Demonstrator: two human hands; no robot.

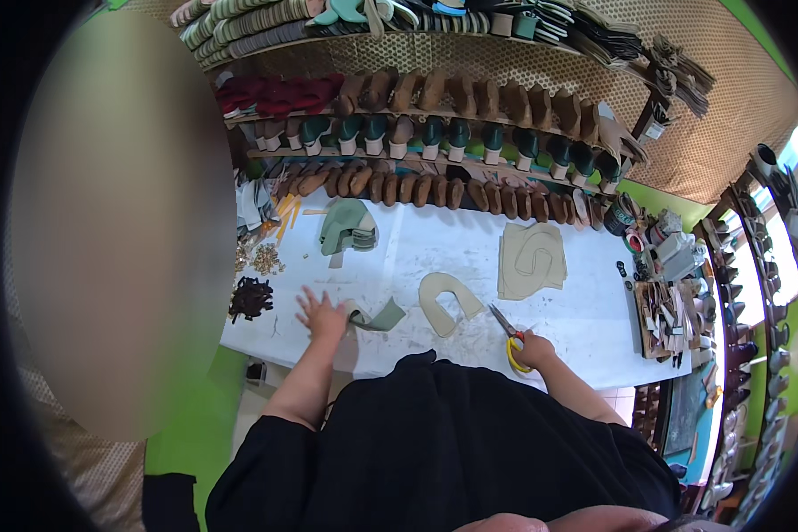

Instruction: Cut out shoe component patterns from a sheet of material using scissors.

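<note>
My right hand grips a pair of scissors with yellow and red handles, near the front edge of the table. Their blades point away and to the left, just beside a beige horseshoe-shaped piece that lies flat. Fingers spread, my left hand is at the table and holds nothing. Right beside it a curled green strip rests on the white cover. Farther back lie a stack of green cut pieces and some beige sheet material with a curved outline on it.
The white-covered table spans the middle. At its left are a dark pile of small pieces and some gold-coloured bits. A tool box stands at the right. Behind, racks hold several rows of shoe lasts and heeled shoes.
</note>
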